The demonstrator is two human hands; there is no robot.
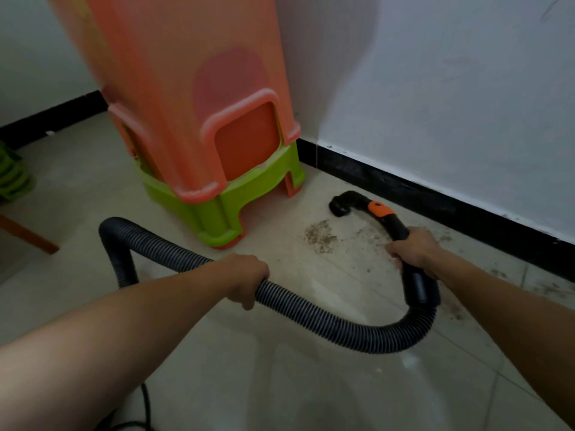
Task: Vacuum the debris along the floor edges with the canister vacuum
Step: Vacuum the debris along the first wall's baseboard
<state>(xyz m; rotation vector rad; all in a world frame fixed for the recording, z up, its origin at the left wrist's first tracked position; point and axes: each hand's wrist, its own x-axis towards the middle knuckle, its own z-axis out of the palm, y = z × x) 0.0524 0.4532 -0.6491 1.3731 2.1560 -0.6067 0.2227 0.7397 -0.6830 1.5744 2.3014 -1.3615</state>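
The pale tiled floor (280, 384) meets a black skirting strip (435, 194) under the white wall. In the corner stands a tall stack of orange plastic stools (186, 88) on a lime-green stool (199, 209). The black ribbed vacuum hose (311, 315) loops across in front of me. My left hand (245, 279) is wrapped around its middle, and my right hand (410, 248) grips the curved black handle with the orange slider (378, 209). The round black nozzle (340, 205) is close to the floor near the skirting, just beyond the brown patch of crumbly debris (320, 236).

I should draw the nozzle back slowly over that patch, keep its mouth low and flat, then follow the skirting rightward to the scattered grit (547, 287). My left hand should feed slack so the hose doesn't tug.

The canister is out of view, so I can't tell what it holds.
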